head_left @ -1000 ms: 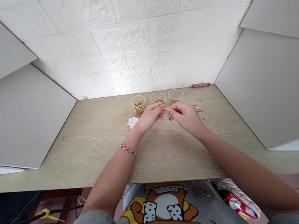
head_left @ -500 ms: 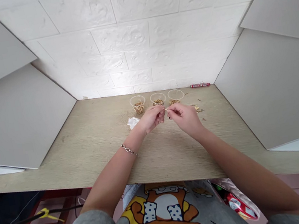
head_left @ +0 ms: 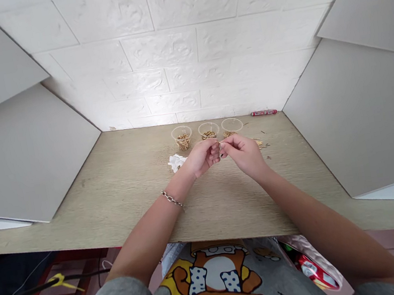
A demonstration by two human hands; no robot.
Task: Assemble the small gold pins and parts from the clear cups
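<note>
My left hand (head_left: pixel 204 157) and my right hand (head_left: pixel 244 153) meet fingertip to fingertip above the table, both closed in a pinch. Between them shows a tiny gold-coloured piece (head_left: pixel 219 142), too small to name and mostly covered by the fingers. Behind the hands stand three clear plastic cups: a left cup (head_left: pixel 181 132) with gold-coloured small pieces, a middle cup (head_left: pixel 208 128) with darker gold pieces, and a right cup (head_left: pixel 232 124) partly hidden by my right hand. A crumpled white tissue (head_left: pixel 176 162) lies beside my left wrist.
Thin gold sticks (head_left: pixel 258 142) lie scattered right of my right hand. A red tube (head_left: pixel 264 113) rests against the white brick-patterned wall (head_left: pixel 180 47). Grey panels (head_left: pixel 17 157) close in the wooden table (head_left: pixel 130 179) on both sides.
My fingertips have come slightly closer together, the left hand shifting a little to the right. The small piece between them shows less than before.
</note>
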